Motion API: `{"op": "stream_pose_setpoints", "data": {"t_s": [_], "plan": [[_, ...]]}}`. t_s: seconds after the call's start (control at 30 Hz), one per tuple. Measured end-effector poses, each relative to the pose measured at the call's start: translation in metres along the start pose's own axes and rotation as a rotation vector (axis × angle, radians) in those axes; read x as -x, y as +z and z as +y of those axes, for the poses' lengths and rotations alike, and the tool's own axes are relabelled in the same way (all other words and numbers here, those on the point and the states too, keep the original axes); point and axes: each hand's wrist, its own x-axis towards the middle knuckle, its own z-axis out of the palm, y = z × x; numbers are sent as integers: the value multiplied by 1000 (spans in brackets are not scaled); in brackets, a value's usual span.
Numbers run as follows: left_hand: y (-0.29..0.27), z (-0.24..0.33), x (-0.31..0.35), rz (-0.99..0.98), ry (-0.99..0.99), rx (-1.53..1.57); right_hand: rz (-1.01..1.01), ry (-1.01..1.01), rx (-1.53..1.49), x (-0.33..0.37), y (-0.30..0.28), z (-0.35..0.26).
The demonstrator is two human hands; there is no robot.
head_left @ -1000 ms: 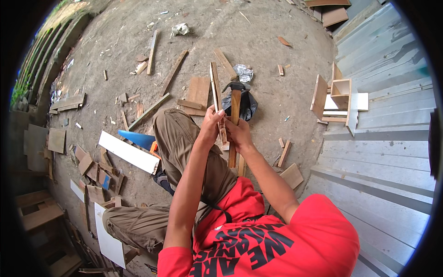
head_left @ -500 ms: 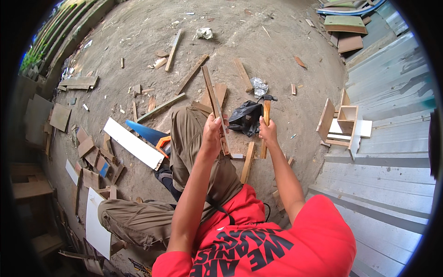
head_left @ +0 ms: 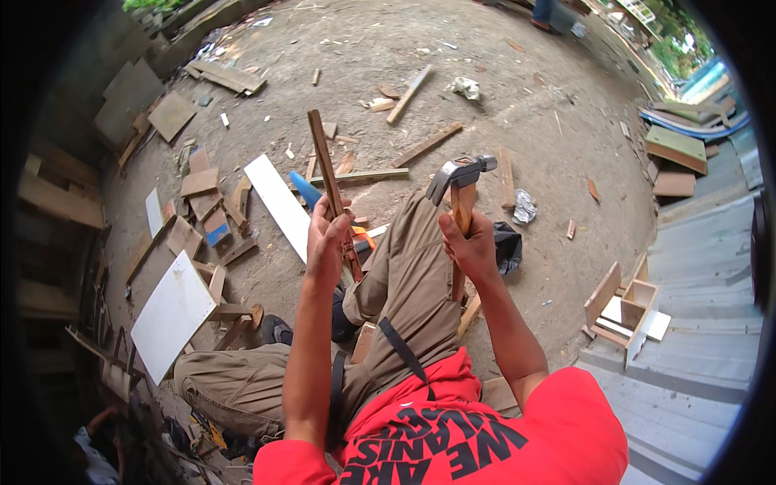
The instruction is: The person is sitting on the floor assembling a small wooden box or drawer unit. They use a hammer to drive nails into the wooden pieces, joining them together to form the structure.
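My left hand (head_left: 327, 246) is closed round a narrow dark wooden strip (head_left: 320, 149), which stands steeply with its top end leaning a little left. In my right hand (head_left: 472, 246) is a claw hammer (head_left: 461, 194), gripped by its wooden handle with the metal head up. The two tools are apart, with my bent leg in brown trousers (head_left: 412, 259) below and between them. Beyond the strip, partly hidden by it and my left hand, lies a handsaw with a blue blade (head_left: 305, 191) and an orange handle. A long white board (head_left: 279, 206) rests beside the saw.
Wood offcuts (head_left: 202, 194) lie piled at the left, near a white panel (head_left: 171, 315). A black plastic bag (head_left: 507, 246) and crumpled foil (head_left: 525, 207) are right of the hammer. A small wooden frame (head_left: 626, 311) stands by corrugated metal sheeting (head_left: 703, 323). Another person's foot (head_left: 546, 26) shows far off.
The view has turned, so the ground things sit farther right or lower. The hammer is lifted nearer to me, looking larger, and the strip has moved left, away from the hammer.
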Motion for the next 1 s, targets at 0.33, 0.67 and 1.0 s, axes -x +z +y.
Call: {"op": "stream_pose_setpoints", "data": {"t_s": [0.33,0.67,1.0], "plan": [[-236,60,101,825,-223,-1190,-316,-145,214,2,223,82],[-358,45,166,828,-451,-1279,-664,64,443,45,270,111],[-363,-13,143,780,-536,-1739,-655,-145,502,52,328,140]]}}
